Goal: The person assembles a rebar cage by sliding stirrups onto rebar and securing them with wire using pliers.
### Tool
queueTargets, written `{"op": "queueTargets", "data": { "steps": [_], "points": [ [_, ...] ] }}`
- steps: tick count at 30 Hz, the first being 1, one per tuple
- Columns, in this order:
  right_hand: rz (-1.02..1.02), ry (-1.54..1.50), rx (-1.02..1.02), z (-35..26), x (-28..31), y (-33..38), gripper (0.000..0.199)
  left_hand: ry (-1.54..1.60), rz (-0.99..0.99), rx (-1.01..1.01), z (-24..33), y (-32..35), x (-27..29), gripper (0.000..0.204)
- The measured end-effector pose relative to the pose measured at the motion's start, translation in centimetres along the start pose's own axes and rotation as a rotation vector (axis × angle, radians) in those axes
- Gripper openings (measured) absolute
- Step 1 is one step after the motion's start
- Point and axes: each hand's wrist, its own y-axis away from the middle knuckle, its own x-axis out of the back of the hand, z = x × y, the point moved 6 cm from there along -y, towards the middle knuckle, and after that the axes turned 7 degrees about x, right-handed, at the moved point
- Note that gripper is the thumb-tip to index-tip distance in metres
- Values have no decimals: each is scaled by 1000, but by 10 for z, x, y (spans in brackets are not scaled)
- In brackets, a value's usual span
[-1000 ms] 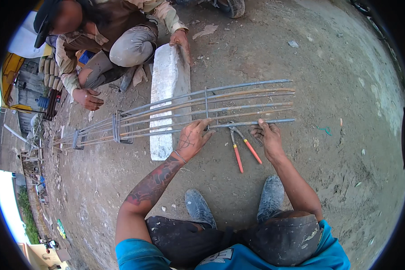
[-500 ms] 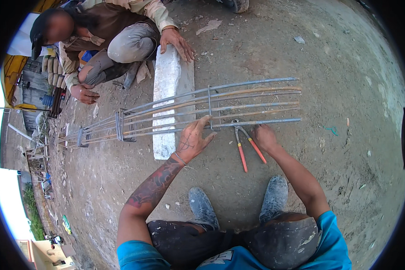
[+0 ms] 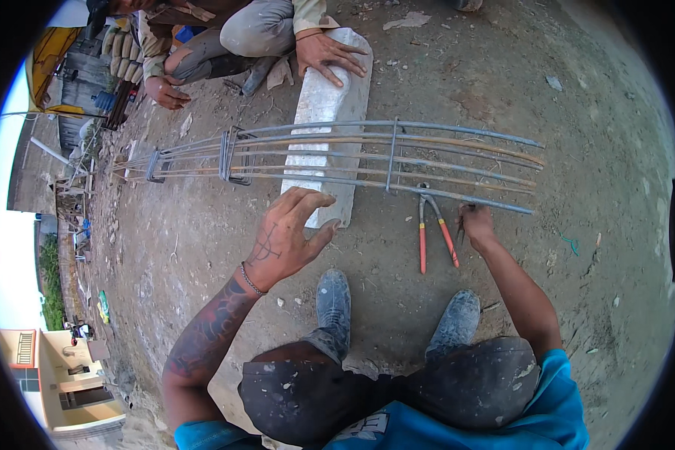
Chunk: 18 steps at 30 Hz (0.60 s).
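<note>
A long cage of steel reinforcing bars lies across in front of me, its near ends spread at the right. One stirrup stands around the bars near that end; more are bunched further left. My left hand is open and empty, fingers curved, just short of the nearest bar. Beside the bar ends my right hand is closed on what looks like thin dark wire, partly hidden by the fingers. Between my hands, end-cutting pincers with orange-red handles lie on the ground, their jaws by the nearest bar.
A pale rectangular block lies under the bars. Across from me a co-worker crouches, one hand flat on the block, the other hanging free. My boots stand on bare earth. A teal scrap lies to the right.
My left hand has left the bar by the stirrup and drawn back toward me, leftward. My right hand stays by the pincers. The whole view has shifted, and the bars sit further right.
</note>
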Motion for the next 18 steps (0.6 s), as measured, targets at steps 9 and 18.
{"op": "queueTargets", "data": {
  "steps": [9,18],
  "points": [
    [-488,-111,-207,-109,15,159,17,899,-1089,148,25,48,-168,56],
    [35,50,-52,-170,5,159,20,1938,-1435,21,80,23,-179,44]
  ]
}}
